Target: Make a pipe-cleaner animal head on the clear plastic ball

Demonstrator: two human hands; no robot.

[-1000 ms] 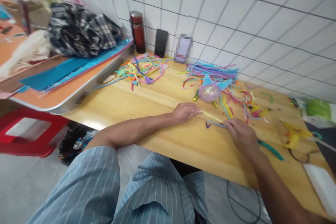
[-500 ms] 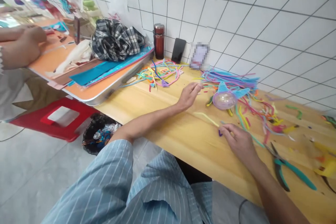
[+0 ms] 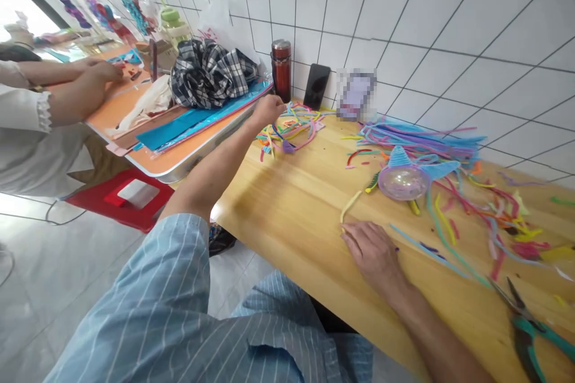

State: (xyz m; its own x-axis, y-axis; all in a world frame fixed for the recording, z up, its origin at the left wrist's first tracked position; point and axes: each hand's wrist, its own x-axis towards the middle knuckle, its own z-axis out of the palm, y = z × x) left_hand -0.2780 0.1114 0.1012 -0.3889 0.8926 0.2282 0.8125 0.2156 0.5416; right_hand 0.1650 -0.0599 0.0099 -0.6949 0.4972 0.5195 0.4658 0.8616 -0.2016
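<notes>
My left hand (image 3: 268, 110) reaches to the left edge of a tangled pile of colourful pipe cleaners (image 3: 309, 127). Its fingers are curled together, and whatever they pinch is hidden. Near the table's front edge, my right hand (image 3: 372, 253) is closed low over the wood, with a bent pale yellow pipe cleaner (image 3: 348, 208) coming out from its fingertips. A light blue pipe cleaner (image 3: 431, 250) and a short dark purple piece lie just right of that hand. Beyond it sits a clear, rounded plastic piece (image 3: 404, 182) rimmed in purple, with light blue ridged points behind it.
Blue and purple pipe cleaners (image 3: 422, 139) lie bundled by the tiled wall, with scraps strewn to the right. Teal-handled pliers (image 3: 526, 320) rest at the lower right. A red flask (image 3: 281, 72) and dark phone (image 3: 317, 85) stand behind. Another person's arms (image 3: 85, 87) rest over the orange table.
My left hand has moved left and away to the pile of pipe cleaners. My right hand has come left and lower with the yellow pipe cleaner. The view has shifted too.
</notes>
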